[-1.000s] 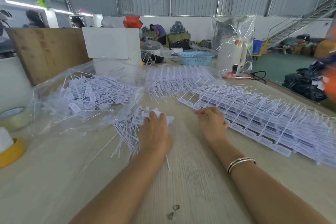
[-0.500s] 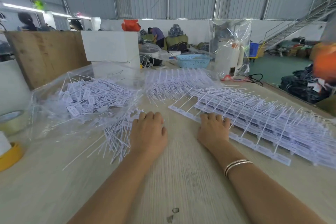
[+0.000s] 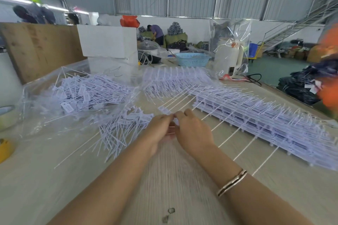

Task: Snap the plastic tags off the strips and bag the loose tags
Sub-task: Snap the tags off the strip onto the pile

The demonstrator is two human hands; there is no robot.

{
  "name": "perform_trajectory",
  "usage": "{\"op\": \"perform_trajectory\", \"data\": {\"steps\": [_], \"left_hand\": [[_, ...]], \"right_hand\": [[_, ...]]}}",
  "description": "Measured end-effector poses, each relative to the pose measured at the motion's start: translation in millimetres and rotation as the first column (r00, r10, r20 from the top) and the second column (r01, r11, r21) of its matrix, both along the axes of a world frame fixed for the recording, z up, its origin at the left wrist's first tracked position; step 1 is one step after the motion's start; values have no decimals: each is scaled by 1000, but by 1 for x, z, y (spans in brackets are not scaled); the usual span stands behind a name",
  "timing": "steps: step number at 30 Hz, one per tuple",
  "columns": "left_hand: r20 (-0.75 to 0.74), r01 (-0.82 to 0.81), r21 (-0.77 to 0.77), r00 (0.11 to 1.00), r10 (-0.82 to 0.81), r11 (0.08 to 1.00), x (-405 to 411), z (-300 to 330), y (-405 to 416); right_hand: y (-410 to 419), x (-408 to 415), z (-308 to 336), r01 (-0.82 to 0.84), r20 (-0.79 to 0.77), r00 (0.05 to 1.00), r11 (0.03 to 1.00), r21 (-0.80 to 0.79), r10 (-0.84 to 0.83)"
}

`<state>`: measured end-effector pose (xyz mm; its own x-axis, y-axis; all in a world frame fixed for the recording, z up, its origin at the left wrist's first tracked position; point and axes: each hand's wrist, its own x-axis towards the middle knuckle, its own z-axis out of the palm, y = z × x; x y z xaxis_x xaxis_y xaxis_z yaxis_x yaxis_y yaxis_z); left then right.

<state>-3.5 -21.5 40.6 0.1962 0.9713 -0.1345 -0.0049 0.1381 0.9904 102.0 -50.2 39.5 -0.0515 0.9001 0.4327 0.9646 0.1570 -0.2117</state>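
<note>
**Both hands pinching one strip at the middle of the worktop**

You are holding your left hand (image 3: pixel 159 129) and right hand (image 3: pixel 192 131) close together over the middle of the worktop (image 3: pixel 54 188), fingertips nearly meeting. Both are curling their fingers around a single strip of tags (image 3: pixel 167 111), which is running from your fingertips away toward the far right, its thin white tails trailing back toward the near edge. The frame is blurring with motion, so you cannot make out whether a tag is already coming free between your fingers.

Just left of your left hand, a heap of loose tags (image 3: pixel 120 128) is lying on the bare wood, tails fanning toward the near-left. Beyond it, toward the far-left corner, a clear plastic bag (image 3: pixel 42 100) is lying with more loose tags inside it. To your right, the stacked strips (image 3: pixel 265 120) are stretching along the right side of the worktop, from the middle out toward the right edge. A second fan of strips (image 3: pixel 173 80) is sitting near the far edge, between the bag and the stack.

You are wearing a bracelet (image 3: pixel 232 182) on your right wrist. A yellow tape roll (image 3: pixel 4 149) is sitting at the left edge, and a blue basket (image 3: pixel 192 59) is standing beyond the far edge.
</note>
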Motion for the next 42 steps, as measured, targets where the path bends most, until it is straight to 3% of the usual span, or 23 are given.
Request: {"op": "perform_trajectory", "data": {"steps": [5, 7, 11, 13, 17, 20, 23, 25, 27, 29, 30, 32, 35, 38, 42], "left_hand": [[96, -72, 18, 993, 70, 997, 10, 20, 13], [68, -93, 30, 994, 91, 995, 10, 31, 20], [-64, -113, 121, 991, 122, 986, 5, 55, 40], [-227, -107, 216, 961, 156, 971, -3, 66, 51], [-551, 26, 463, 792, 264, 886, -30, 79, 60], [-599, 123, 554, 746, 292, 824, -47, 76, 57], [-624, 251, 553, 757, 194, 794, -58, 63, 50], [-643, 343, 516, 760, 90, 785, -62, 51, 44], [-660, 406, 495, 750, 30, 768, -65, 39, 40], [-679, 435, 503, 734, 30, 747, -70, 29, 38], [-693, 443, 505, 719, 42, 741, -72, 25, 38], [-760, 479, 479, 646, 75, 736, -76, 18, 36], [-867, 548, 445, 461, 188, 708, -69, 14, 30], [-826, 500, 524, 497, 267, 689, -40, 12, 14], [-804, 365, 517, 516, 294, 775, -7, 1, 1]], "right_hand": [[-10, -2, 11, -50, -116, 992, 999, 4, 50], [-13, -2, 14, -59, -148, 987, 998, 38, 64], [-16, 5, 18, -23, -225, 973, 990, 136, 53], [-15, 11, 22, -6, -299, 953, 990, 143, 49], [-15, 24, 37, 27, -516, 853, 981, 192, 77], [-15, 39, 49, 110, -704, 705, 969, 222, 81], [-6, 54, 44, 204, -735, 677, 951, 234, 35], [2, 55, 29, 169, -730, 683, 976, 139, -15], [13, 52, 7, 81, -715, 687, 992, -101, -129], [22, 49, -11, -71, -779, 594, 952, -297, -198], [23, 48, -16, -132, -818, 538, 939, -317, -201], [25, 52, -20, -178, -874, 459, 947, -266, -159], [26, 55, -24, -232, -924, 374, 956, -182, -85], [23, 47, -22, -288, -944, 328, 950, -125, -25], [13, 40, -17, -389, -949, 302, 921, -33, 93]]}}
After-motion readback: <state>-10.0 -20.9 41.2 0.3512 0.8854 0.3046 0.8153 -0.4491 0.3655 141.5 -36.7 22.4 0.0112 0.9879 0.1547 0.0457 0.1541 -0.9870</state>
